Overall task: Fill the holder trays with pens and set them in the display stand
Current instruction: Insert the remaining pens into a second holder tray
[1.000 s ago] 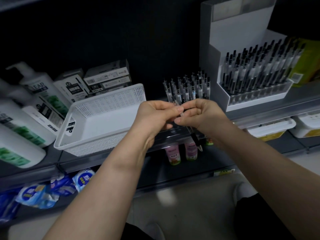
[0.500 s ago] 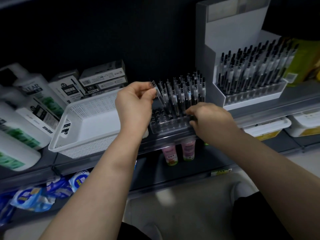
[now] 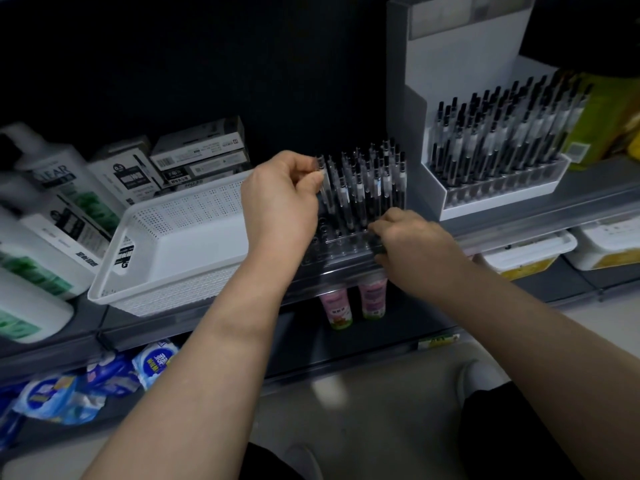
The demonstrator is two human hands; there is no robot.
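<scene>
A clear holder tray (image 3: 341,249) sits on the shelf edge, with several black-and-clear pens (image 3: 372,183) standing in its back rows and empty holes in front. My left hand (image 3: 282,199) pinches the top of one pen (image 3: 323,183) at the tray's left side, the pen tilted over the holes. My right hand (image 3: 412,242) grips the tray's front right corner. To the right, a white display stand (image 3: 450,105) holds a full tray of pens (image 3: 502,140).
A white perforated basket (image 3: 166,251) lies tilted left of the tray. Behind it are stacked pen boxes (image 3: 201,154) and, further left, shampoo bottles (image 3: 45,216). Pink bottles (image 3: 353,303) stand on the lower shelf, blue packets (image 3: 97,382) at lower left, white tubs (image 3: 530,254) at right.
My hands parted from in front of the tray. The left one carried a pen up to the tray's left side; the right one dropped to the tray's front right corner.
</scene>
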